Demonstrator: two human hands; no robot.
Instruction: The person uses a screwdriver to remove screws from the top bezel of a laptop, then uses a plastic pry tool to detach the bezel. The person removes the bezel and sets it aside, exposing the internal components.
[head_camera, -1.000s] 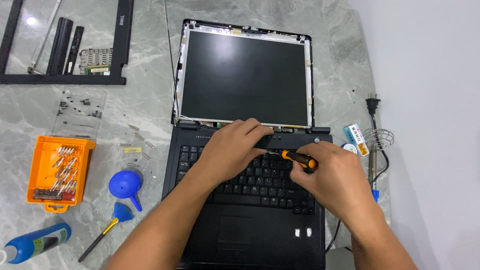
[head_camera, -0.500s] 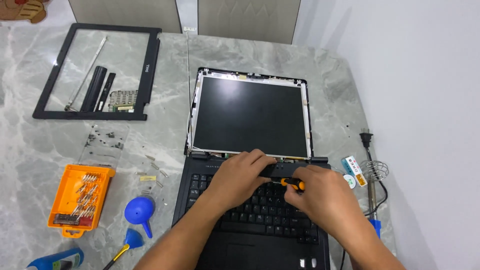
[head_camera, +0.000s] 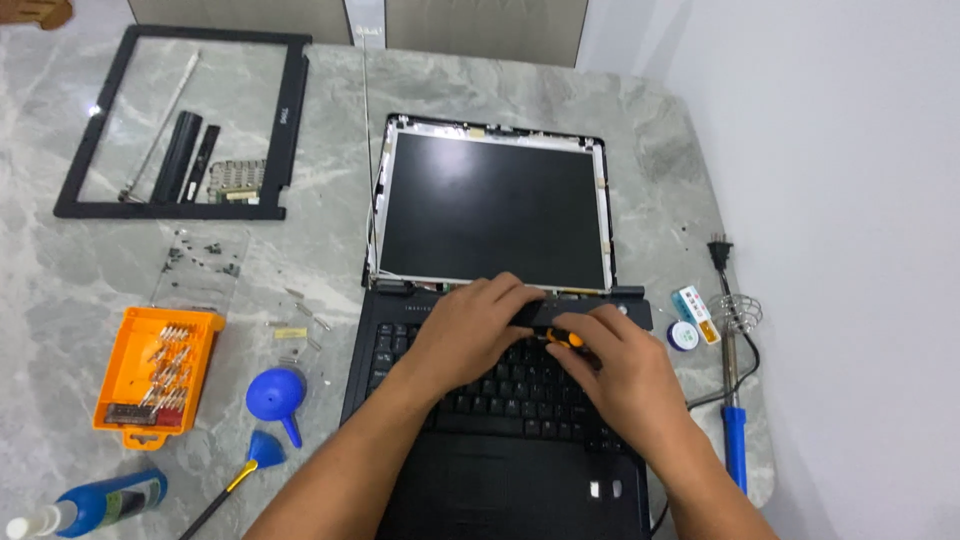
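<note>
Head view shows a laptop partly stripped on a grey marble table. Its screen bezel is already off and lies at the far left, framing a few loose parts, and small screws are spread out beside it. The bare panel sits in the lid with its metal edges exposed. The keyboard and the hinge strip above it are in place, so by my reading the base is not yet opened up.

Both hands work at that strip, just above the top key row. The left hand lies palm down, fingers curled and pressing on the strip's left part; it grips nothing that I can see. The right hand is closed around a screwdriver with an orange-and-black handle (only a short bit shows), its tip pointing at the strip. Forearms come in from the bottom edge, wrists low over the keys.
</note>
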